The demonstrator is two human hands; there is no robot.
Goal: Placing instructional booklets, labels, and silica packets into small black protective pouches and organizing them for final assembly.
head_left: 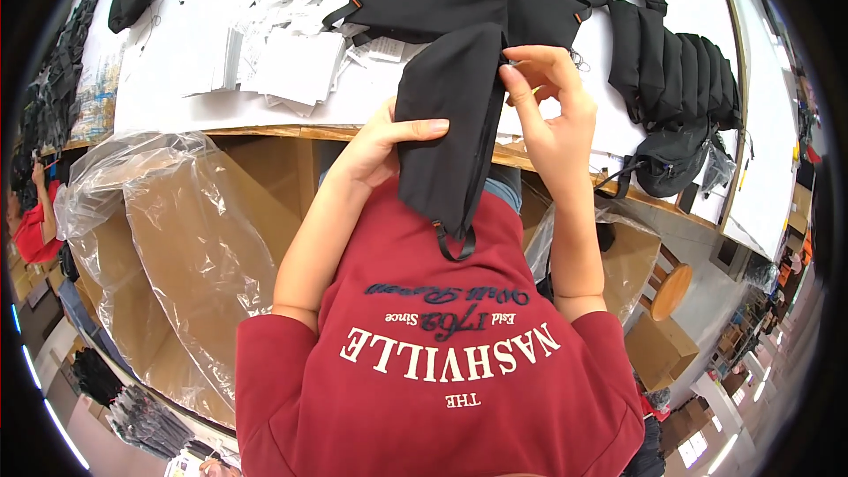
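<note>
A slim black fabric pouch (442,137) is held up in front of me, over the table's near edge, with its long edge on the right. My left hand (378,146) grips its left side, thumb lying across the front and the fingers hidden behind. At the pouch's upper right edge, my right hand (556,106) pinches a spot between thumb and index finger; the small part there is too hidden to make out. A black loop (456,246) hangs from the pouch's lower end.
Black bags (433,0) lie piled at the table's far middle, beside heaps of white paper tags (296,62). Several black pouches (676,75) stand in a row at right, near a strapped bag (667,163). A plastic-lined cardboard box (177,247) is below left; a wooden stool (671,291) lower right.
</note>
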